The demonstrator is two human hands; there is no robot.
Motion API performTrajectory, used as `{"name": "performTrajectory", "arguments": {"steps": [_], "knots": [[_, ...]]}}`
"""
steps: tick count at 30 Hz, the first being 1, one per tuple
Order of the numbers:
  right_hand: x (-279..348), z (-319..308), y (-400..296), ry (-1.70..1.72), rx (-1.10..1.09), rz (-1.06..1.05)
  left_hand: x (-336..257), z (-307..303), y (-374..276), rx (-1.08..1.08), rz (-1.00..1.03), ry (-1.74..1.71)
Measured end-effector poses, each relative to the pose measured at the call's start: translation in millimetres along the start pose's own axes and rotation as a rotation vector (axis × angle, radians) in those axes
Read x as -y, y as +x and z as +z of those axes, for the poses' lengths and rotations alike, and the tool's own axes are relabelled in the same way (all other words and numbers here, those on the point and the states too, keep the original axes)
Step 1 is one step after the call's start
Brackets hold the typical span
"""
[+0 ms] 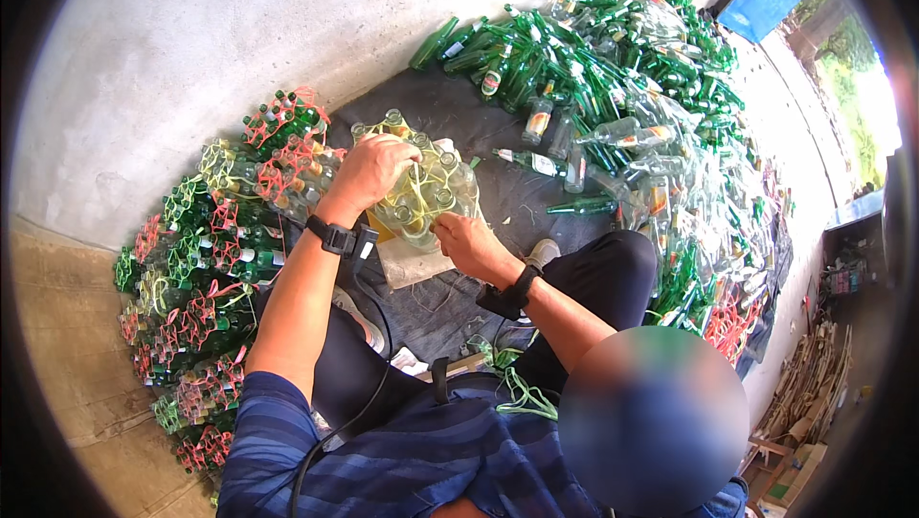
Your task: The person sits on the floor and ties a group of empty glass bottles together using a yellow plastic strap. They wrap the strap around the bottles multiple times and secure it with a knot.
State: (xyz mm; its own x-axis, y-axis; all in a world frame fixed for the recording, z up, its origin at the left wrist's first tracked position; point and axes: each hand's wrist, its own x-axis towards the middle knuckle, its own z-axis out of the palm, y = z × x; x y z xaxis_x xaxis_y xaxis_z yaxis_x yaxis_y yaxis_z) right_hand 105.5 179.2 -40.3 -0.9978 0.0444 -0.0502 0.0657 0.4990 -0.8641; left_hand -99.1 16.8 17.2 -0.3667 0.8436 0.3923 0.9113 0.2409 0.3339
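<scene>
Several clear glass bottles (445, 200) stand upright in a tight cluster before me, on a pale board (413, 264). Yellow plastic strapping (414, 196) loops around and between their necks. Over the far left side of the cluster, my left hand (377, 165) pinches a strand of this strapping between thumb and fingers. Lower down, at the near right edge, my right hand (470, 244) has its thumb and fingertips closed on the strapping beside a bottle. Its exact grip is partly hidden by the fingers.
Loose green and clear bottles (574, 80) lie heaped along the right. Strapped bottle bundles (215, 252) are stacked at the left against the wall (215, 37). A dark sheet (517, 188) covers the ground. Green strapping (528, 396) lies by my lap; red strapping (732, 324) is at right.
</scene>
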Motion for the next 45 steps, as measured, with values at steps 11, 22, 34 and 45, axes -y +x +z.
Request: {"name": "performTrajectory", "arguments": {"steps": [11,22,34,45], "knots": [[9,-6,-4,-0.041,-0.032,-0.063,-5,5,19,0.101,-0.232,-0.208],[6,-31,-3,-0.289,0.066,-0.163,7,14,10,0.078,-0.088,-0.23],[5,-35,-3,-0.349,0.129,-0.198,13,25,-4,0.0,-0.043,-0.252],[23,-40,-10,-0.352,0.145,-0.154,-12,17,-15,-0.159,-0.067,-0.03]]}}
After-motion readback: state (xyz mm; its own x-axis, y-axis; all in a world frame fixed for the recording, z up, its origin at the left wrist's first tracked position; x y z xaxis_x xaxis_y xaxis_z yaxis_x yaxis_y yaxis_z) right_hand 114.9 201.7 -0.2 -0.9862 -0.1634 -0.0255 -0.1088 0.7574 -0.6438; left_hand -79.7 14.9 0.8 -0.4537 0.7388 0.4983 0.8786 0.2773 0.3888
